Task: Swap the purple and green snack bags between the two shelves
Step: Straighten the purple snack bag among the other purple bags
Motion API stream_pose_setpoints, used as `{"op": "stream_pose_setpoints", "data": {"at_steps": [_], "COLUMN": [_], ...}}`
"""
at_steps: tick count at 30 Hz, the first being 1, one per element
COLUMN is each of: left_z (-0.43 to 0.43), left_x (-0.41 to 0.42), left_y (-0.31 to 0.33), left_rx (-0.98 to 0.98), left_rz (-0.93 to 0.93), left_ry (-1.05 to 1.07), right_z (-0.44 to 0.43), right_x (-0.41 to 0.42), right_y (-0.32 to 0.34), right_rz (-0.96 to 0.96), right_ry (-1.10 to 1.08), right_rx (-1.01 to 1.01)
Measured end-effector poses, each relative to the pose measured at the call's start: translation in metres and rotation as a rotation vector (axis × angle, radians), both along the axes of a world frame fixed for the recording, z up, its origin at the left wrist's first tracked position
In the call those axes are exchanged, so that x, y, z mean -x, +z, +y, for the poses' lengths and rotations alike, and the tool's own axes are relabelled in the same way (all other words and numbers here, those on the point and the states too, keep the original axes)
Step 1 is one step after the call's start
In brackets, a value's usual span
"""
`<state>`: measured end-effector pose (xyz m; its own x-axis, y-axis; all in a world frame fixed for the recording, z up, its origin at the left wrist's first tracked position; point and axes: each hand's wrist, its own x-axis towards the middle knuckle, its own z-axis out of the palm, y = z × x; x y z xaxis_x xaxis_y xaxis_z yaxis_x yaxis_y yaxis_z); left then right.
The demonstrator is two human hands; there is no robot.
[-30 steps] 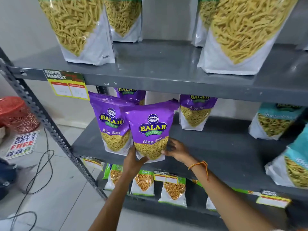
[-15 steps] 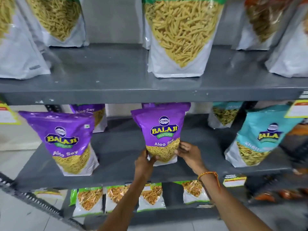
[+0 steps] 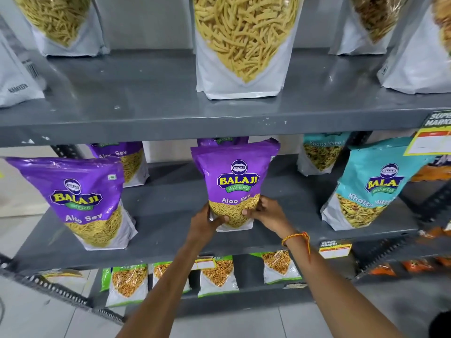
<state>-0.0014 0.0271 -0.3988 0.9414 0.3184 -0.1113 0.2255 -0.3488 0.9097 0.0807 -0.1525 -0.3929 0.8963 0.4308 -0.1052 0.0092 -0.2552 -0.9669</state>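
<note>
A purple Aloo Sev bag [image 3: 238, 176] stands upright on the middle grey shelf [image 3: 170, 230]. My left hand [image 3: 207, 222] grips its lower left corner and my right hand [image 3: 264, 212] grips its lower right corner. A second purple bag [image 3: 80, 198] stands at the left of the same shelf, with two more purple bags [image 3: 127, 159] behind, partly hidden. Several green-edged snack bags [image 3: 127, 281] stand on the bottom shelf below my arms.
Teal Khatta Mitha bags [image 3: 366, 189] occupy the right of the middle shelf. Large white bags of yellow sticks [image 3: 241, 47] stand on the top shelf. Price tags [image 3: 335, 248] hang on shelf edges. Orange packs [image 3: 415, 265] lie low at right. The tiled floor is below.
The held purple bag has moved right, away from the left purple bag, and now stands mid-shelf. My view has shifted right and closer. Both hands stay on the bag's bottom corners.
</note>
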Motion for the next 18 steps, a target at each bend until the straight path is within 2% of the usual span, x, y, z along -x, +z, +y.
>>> {"op": "stream_pose_setpoints", "data": {"at_steps": [4, 14, 18], "left_z": [-0.003, -0.011, -0.014], "left_x": [0.007, 0.022, 0.022], "left_y": [0.0, 0.001, 0.0], "left_rx": [0.0, -0.026, 0.024], "left_rz": [0.014, 0.024, 0.026], "left_ry": [-0.001, 0.002, 0.024], "right_z": [-0.003, -0.008, -0.006], "right_x": [0.009, 0.026, 0.026], "right_y": [0.002, -0.004, -0.005], "right_rz": [-0.053, -0.105, -0.107], "right_ry": [-0.012, -0.034, -0.048], "right_rx": [0.058, 0.055, 0.057]}}
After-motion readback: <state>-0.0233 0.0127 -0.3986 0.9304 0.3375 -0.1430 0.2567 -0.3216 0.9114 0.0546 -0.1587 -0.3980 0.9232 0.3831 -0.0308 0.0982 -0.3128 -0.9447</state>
